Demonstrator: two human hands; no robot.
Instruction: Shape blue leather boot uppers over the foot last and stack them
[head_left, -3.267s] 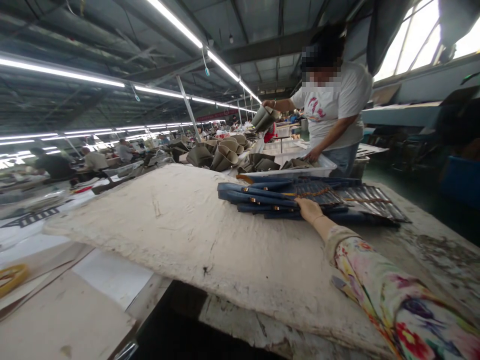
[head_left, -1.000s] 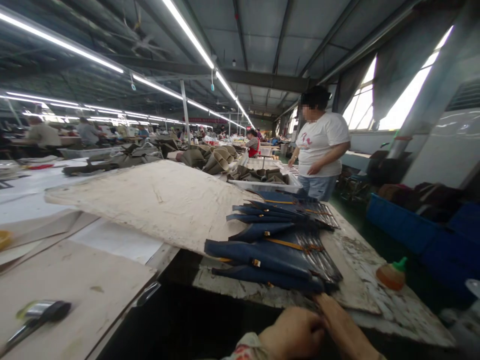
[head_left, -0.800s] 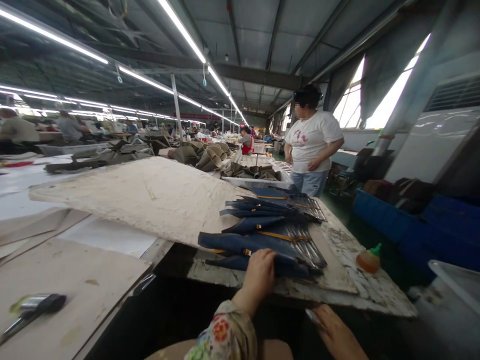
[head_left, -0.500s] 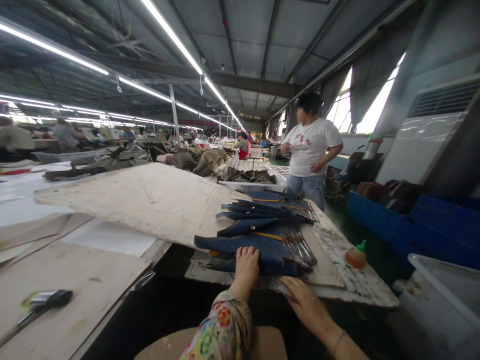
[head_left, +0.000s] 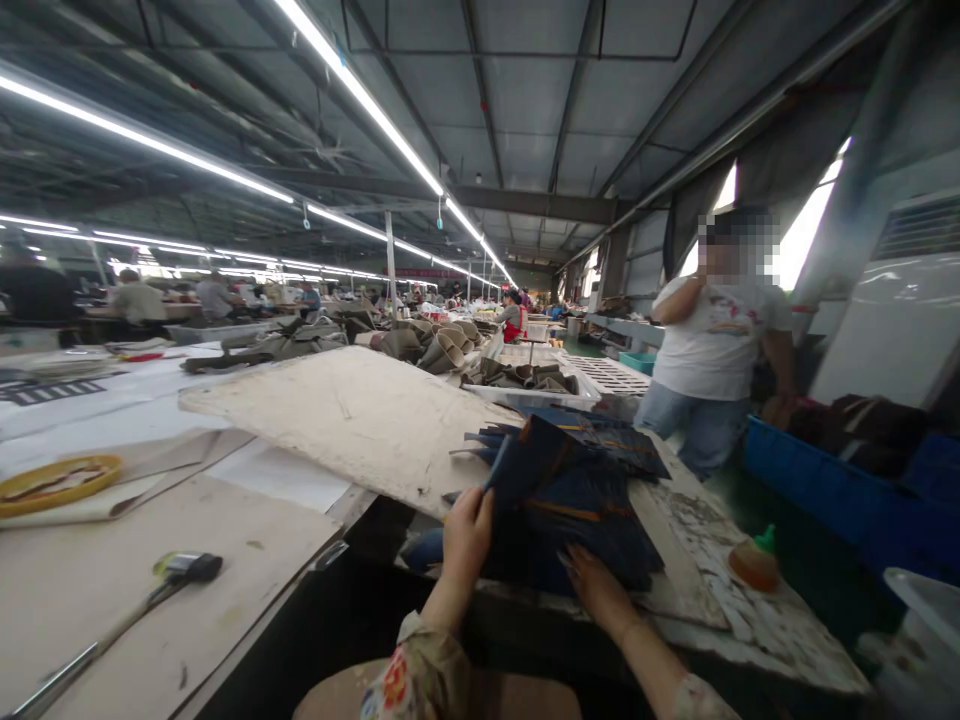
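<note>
1. Nearest, a floral sleeve point(head_left: 420, 665) leads to the left hand point(head_left: 465, 535), whose thumb and fingers are pinched together on the edge of a lifted blue piece point(head_left: 529, 465). The piece stands tilted up from the others, a brown strip showing across it.
2. To its right, the right hand point(head_left: 596, 590) reaches in low, its fingertips against the near part of the blue pieces point(head_left: 592, 520). Whether those fingers are closed on anything, I cannot tell.
3. The blue pieces lie overlapping in front of both hands, spread away toward the far right, with brown strips crossing some of them. Under them are the right end of a pale board point(head_left: 352, 420) and the stained worktop point(head_left: 795, 625).
4. Well to the left, a brush point(head_left: 180, 575) lies on a tan surface point(head_left: 270, 520), its dark tip pointing right; a little beyond it is a yellow ring point(head_left: 64, 485).
5. Right of the pieces, a bottle point(head_left: 754, 565) with orange contents and a green top stands on the worktop.
6. Past the pieces, a white tray point(head_left: 589, 397) holds olive-brown pieces point(head_left: 525, 377), and more curled ones point(head_left: 442, 345) are heaped to its left.
7. Beyond the worktop at the right, a co-worker in a white T-shirt point(head_left: 709, 350) stands with one arm bent up, near a blue crate point(head_left: 795, 470).
8. Farthest off, other people sit among tables beneath long strip lights point(head_left: 367, 95).
</note>
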